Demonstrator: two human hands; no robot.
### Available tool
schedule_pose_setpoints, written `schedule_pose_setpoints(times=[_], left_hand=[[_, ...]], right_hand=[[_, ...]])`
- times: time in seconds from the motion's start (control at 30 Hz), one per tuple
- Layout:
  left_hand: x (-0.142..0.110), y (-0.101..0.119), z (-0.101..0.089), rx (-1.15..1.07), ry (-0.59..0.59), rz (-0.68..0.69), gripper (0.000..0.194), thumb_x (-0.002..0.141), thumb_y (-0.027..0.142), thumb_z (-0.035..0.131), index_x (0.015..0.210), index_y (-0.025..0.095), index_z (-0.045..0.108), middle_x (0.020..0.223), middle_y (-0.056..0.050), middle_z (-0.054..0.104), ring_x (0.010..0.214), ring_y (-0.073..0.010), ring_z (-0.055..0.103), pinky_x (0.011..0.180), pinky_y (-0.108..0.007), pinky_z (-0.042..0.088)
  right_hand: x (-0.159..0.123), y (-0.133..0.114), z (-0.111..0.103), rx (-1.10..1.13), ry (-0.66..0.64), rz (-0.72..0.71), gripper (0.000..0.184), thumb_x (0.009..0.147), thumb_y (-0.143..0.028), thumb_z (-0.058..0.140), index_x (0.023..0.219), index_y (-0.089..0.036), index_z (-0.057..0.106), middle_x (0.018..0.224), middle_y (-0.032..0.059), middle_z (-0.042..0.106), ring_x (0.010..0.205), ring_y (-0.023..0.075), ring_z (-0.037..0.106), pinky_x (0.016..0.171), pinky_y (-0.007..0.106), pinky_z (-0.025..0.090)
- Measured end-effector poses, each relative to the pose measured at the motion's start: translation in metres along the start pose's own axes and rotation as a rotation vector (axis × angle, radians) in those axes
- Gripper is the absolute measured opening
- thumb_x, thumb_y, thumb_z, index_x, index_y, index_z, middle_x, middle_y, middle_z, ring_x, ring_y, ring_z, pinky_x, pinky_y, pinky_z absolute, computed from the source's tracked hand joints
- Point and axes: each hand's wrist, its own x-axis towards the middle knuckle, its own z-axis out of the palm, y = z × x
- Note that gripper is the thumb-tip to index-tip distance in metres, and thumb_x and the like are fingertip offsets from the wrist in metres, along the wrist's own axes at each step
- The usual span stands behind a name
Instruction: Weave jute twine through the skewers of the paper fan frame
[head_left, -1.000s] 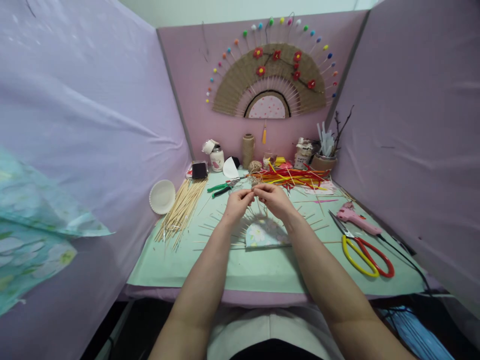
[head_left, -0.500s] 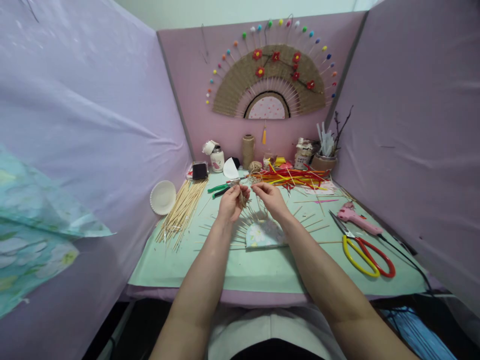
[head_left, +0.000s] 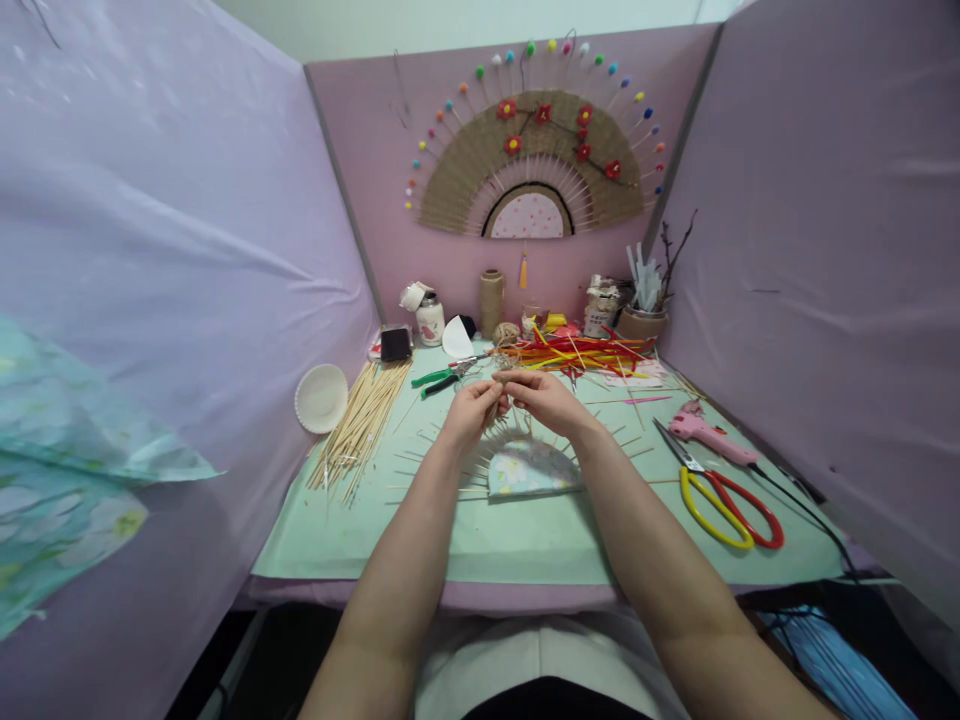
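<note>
Your left hand (head_left: pixel 474 408) and right hand (head_left: pixel 551 402) meet at the fingertips over the far side of the half-round flowery cloth piece (head_left: pixel 531 470), which lies on the green table cover (head_left: pixel 352 545) with its straight edge toward you. Thin sticks (head_left: pixel 427 472) fan out from its curved edge. Both hands are in a pinch, neither released nor fully clenched. The left seems to grasp a small bunch of brown twine, mostly hidden behind the fingers; whether the right pinches the same strand or a loose end, you can't tell from here.

The step in hand looks like fine fingertip work on that twine, sorting or straightening it just above the sticks. The next move seems to call for a light, exact pinch on one strand while the left steadies the bunch, and for care that nothing snags on the stick ends beneath.

The scissors (head_left: pixel 703 470) and pink glue gun (head_left: pixel 712 438) lie well apart from your hands, to the right.
</note>
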Motion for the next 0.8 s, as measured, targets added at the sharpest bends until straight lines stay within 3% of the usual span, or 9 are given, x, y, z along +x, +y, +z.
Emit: schedule_pose_setpoints(times=[0.1, 0.23, 0.53, 0.8], left_hand=[[-0.004, 0.005, 0.0, -0.003, -0.097, -0.126, 0.033, 0.065, 0.039, 0.078, 0.061, 0.011, 0.061, 0.054, -0.001, 0.057, 0.05, -0.0076, 0.052, 0.054, -0.021, 0.043], [-0.004, 0.005, -0.001, -0.008, -0.138, -0.179, 0.03, 0.065, 0.036, 0.079, 0.066, 0.011, 0.062, 0.054, 0.001, 0.056, 0.049, -0.0061, 0.051, 0.061, -0.023, 0.047], [0.005, -0.004, -0.001, 0.236, 0.032, 0.015, 0.028, 0.069, 0.039, 0.073, 0.065, 0.013, 0.065, 0.057, 0.0, 0.057, 0.05, -0.0072, 0.048, 0.051, -0.02, 0.039], [0.003, -0.001, 0.001, 0.308, 0.016, 0.127, 0.027, 0.074, 0.04, 0.067, 0.068, 0.014, 0.067, 0.06, -0.001, 0.059, 0.054, -0.0094, 0.05, 0.051, -0.021, 0.036]], right_hand=[[-0.002, -0.001, -0.01, 0.055, -0.073, 0.048, 0.035, 0.067, -0.038, 0.075, 0.096, -0.018, 0.073, 0.077, 0.0019, 0.067, 0.064, 0.0113, 0.052, 0.062, 0.027, 0.041], [-0.003, -0.007, -0.01, 0.032, -0.04, 0.001, 0.024, 0.066, -0.038, 0.074, 0.077, -0.017, 0.071, 0.061, -0.0016, 0.06, 0.058, 0.0103, 0.048, 0.058, 0.026, 0.038], [0.001, -0.009, 0.007, -0.033, 0.199, -0.124, 0.018, 0.066, -0.035, 0.072, 0.067, -0.017, 0.068, 0.066, -0.0004, 0.062, 0.066, 0.0128, 0.053, 0.066, 0.027, 0.041], [0.003, -0.006, 0.009, 0.231, 0.201, -0.017, 0.02, 0.059, -0.035, 0.077, 0.065, -0.018, 0.07, 0.056, -0.0019, 0.056, 0.053, 0.0092, 0.043, 0.053, 0.025, 0.034]])
